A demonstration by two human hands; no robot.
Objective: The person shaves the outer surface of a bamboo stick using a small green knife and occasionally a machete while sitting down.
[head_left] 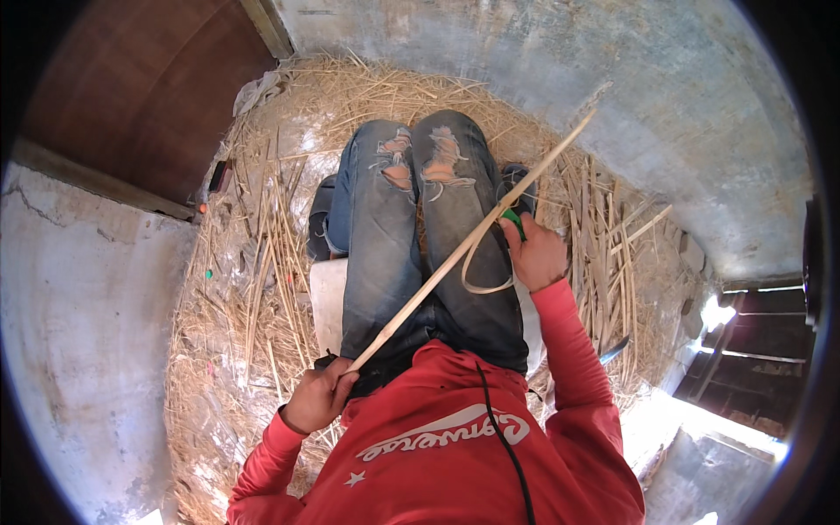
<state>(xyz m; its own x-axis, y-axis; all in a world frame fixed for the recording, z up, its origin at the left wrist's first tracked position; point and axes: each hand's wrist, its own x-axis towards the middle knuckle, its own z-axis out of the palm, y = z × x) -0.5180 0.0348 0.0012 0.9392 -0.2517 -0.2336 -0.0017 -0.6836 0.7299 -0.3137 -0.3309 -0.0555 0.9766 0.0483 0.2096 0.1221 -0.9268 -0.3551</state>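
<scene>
A long pale wooden strip (437,276), which looks like split bamboo or cane, runs slantwise across my thighs from lower left to upper right. Its near end is gripped in my left hand (317,398), closed beside my left hip. Over my right thigh, my right hand (537,249) is closed round a green-handled knife (514,220) that meets the strip from the right; its blade cannot be made out. A thin peeled sliver (477,287) curls down in a loop between the strip and my right hand. The strip's far end sticks out past my knees toward the wall.
Straw and shavings (376,83) cover the floor around my seat. Split strips (604,254) lie in a heap on the right, more (262,262) on the left. A curved dark blade (614,350) lies by my right elbow. Plastered walls (630,52) stand close ahead and at both sides.
</scene>
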